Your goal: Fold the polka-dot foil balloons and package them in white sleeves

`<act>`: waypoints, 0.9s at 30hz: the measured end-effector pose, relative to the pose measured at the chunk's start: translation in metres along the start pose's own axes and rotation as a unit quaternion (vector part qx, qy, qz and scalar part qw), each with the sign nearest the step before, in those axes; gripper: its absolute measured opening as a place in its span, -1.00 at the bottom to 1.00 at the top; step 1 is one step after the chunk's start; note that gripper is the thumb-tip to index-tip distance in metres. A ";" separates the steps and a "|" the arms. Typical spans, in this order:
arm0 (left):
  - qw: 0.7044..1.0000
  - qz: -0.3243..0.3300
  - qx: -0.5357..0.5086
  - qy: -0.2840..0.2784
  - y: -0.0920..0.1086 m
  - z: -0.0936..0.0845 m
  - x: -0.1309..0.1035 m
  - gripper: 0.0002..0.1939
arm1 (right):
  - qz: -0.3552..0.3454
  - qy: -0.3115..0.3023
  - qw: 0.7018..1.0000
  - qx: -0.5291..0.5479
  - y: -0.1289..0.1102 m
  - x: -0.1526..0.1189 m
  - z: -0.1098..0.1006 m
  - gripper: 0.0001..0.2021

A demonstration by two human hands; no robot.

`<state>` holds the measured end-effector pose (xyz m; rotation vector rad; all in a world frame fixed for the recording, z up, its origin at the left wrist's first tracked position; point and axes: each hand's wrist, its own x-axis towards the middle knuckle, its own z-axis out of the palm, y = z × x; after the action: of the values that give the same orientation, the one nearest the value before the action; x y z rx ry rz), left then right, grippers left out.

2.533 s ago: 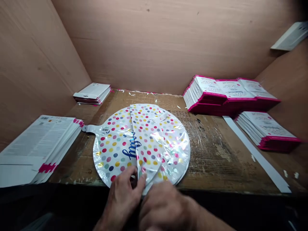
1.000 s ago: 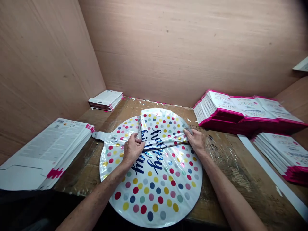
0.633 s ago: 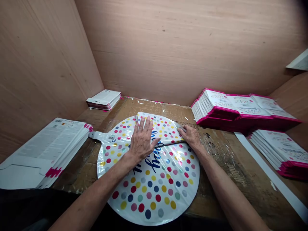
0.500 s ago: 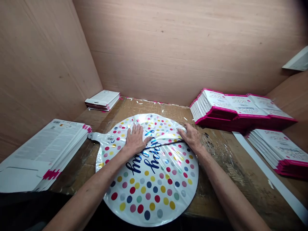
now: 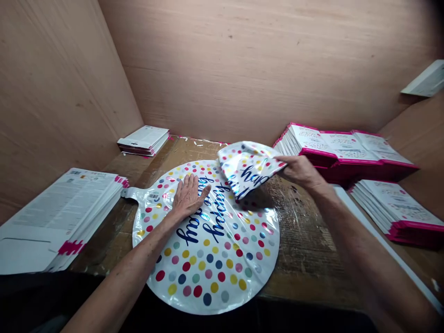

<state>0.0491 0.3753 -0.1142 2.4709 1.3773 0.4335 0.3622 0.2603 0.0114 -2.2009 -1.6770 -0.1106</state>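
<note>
A round white foil balloon [image 5: 222, 268] with coloured dots and blue lettering lies flat and uninflated, its neck pointing left. Whether more balloons lie under it I cannot tell. My left hand [image 5: 189, 198] rests palm down on its upper left part, fingers stretched out. Above its upper right part, a folded foil balloon [image 5: 251, 159] with the same dots and lettering is held up. My right hand [image 5: 299, 170] pinches that folded balloon by its right corner; the fingertips are partly hidden.
Stacks of white card packets [image 5: 58, 212] stand at the left, with a smaller stack [image 5: 145, 138] behind. Pink-edged packets [image 5: 347, 148] fill the back right, and another pile [image 5: 402, 203] sits nearer. A white strip [image 5: 352, 206] crosses the taped cardboard surface [image 5: 305, 263]. Wooden walls [image 5: 243, 69] enclose it.
My right hand has lifted the folded balloon off the flat one and moved it up and to the right. My left hand stays on the flat balloon.
</note>
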 end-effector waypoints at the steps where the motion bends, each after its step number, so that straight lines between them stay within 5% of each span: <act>1: 1.000 -0.005 -0.017 0.006 0.005 -0.004 -0.005 -0.11 | 0.028 0.012 0.999 -0.034 0.004 -0.004 -0.016 -0.66; 3: 0.995 -0.020 -0.087 0.035 0.023 -0.012 -0.024 -0.13 | 0.060 0.008 0.991 -0.120 -0.001 -0.023 -0.033 -0.64; 5: 0.972 -0.044 -0.227 0.050 0.050 -0.016 -0.054 -0.20 | 0.069 -0.010 0.983 -0.167 -0.023 -0.054 -0.022 -0.67; 6: 0.941 -0.065 -0.331 0.008 0.065 -0.015 -0.070 -0.24 | 0.057 -0.025 0.982 -0.180 -0.040 -0.073 -0.008 -0.69; 8: 0.835 -0.116 -0.528 -0.102 0.089 -0.009 -0.097 -0.23 | 0.016 -0.034 0.987 -0.159 -0.076 -0.113 0.028 -0.63; 10: 0.752 -0.159 -0.628 -0.121 0.100 0.000 -0.113 -0.31 | -0.063 -0.055 0.993 -0.081 -0.107 -0.151 0.060 -0.57; 14: 0.709 -0.188 -0.678 -0.047 0.073 -0.007 -0.119 -0.51 | -0.318 -0.057 0.943 0.075 -0.123 -0.198 0.077 -0.02; 17: 0.673 -0.209 -0.693 -0.156 0.035 -0.033 -0.126 -0.46 | -0.398 -0.029 0.911 0.106 -0.105 -0.199 0.068 0.06; 19: 0.697 -0.216 -0.636 -0.250 0.016 -0.048 -0.135 -0.51 | -0.397 0.015 0.914 0.077 -0.096 -0.190 0.069 -0.14; 21: 0.806 -0.222 -0.487 -0.253 0.005 -0.054 -0.144 -0.54 | -0.399 0.023 0.916 0.034 -0.094 -0.183 0.077 -0.37; 23: 0.926 -0.189 -0.302 -0.126 -0.003 -0.052 -0.153 -0.52 | -0.417 -0.012 0.909 0.007 -0.096 -0.180 0.087 -0.55; 24: 0.963 -0.139 -0.227 -0.038 -0.006 -0.050 -0.157 -0.56 | -0.422 -0.027 0.906 0.002 -0.097 -0.179 0.090 -0.61; 26: 0.985 0.025 -0.152 0.081 -0.013 -0.044 -0.163 -0.61 | -0.415 -0.059 0.908 0.018 -0.098 -0.177 0.092 -0.64; 27: 0.979 0.112 -0.140 0.093 -0.017 -0.041 -0.165 -0.55 | -0.401 -0.080 0.912 0.035 -0.098 -0.175 0.091 -0.64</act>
<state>-0.0627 0.2462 -0.1032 2.4030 1.0168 0.8641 0.2046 0.1529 -0.0987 -1.3632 -2.5305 -0.0763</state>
